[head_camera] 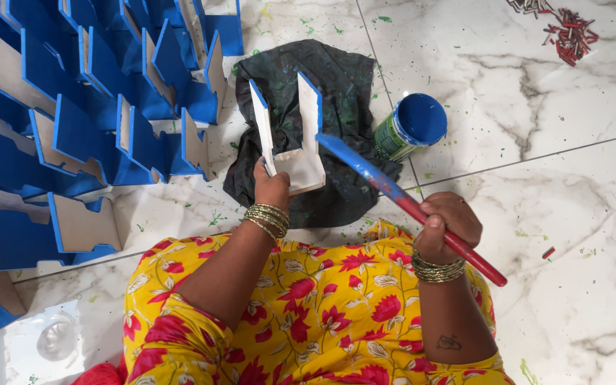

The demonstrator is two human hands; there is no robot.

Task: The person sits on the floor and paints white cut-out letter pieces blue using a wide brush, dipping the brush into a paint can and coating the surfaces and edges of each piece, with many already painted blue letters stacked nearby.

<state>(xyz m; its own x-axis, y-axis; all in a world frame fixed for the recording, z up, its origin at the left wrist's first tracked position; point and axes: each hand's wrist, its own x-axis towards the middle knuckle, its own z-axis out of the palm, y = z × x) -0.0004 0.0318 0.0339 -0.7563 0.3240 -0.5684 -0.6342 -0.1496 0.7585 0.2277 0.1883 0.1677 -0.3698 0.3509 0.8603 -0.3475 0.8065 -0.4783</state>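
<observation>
The left grip [271,187] is clenched on the lower edge of a U-shaped wooden piece [295,135], its two prongs pointing away from the person, their outer edges painted blue and the inner faces still pale. The right grip [449,224] is clenched around the red handle of a brush [393,192], whose blue-coated tip touches the piece's right prong. Just beyond the brush tip, up and to the right, stands an open paint tin [411,125] of blue paint. A dark cloth [336,78] lies under the piece. Left of the left grip is a pile of painted blue pieces [73,107] on the marble floor [557,142].
</observation>
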